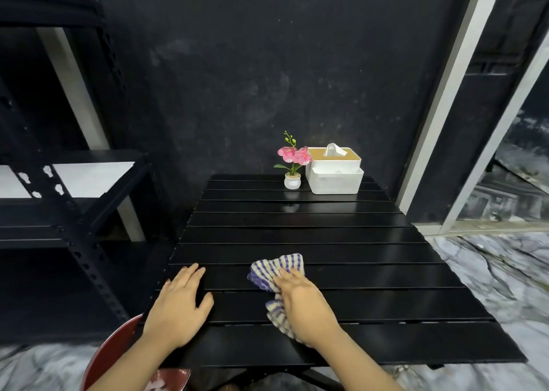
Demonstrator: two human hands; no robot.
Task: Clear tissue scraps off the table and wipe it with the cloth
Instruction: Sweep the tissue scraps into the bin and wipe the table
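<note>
Cloth [274,267] under our right hand [303,304] — striped, bunched, pressed flat to the black slatted table [371,271] with fingers laid over it. Our left hand [178,304] rests beside it, palm down, fingers straight, holding nothing. Well beyond both hands — a white tissue box [334,172] and, just left of it, a small potted flower [292,164].

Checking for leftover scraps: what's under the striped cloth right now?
The striped cloth lies bunched on the black slatted table, pressed down by the right hand. Only bare slats show around it. Anything beneath the cloth or hand is covered, so hidden scraps can't be ruled out.
</note>
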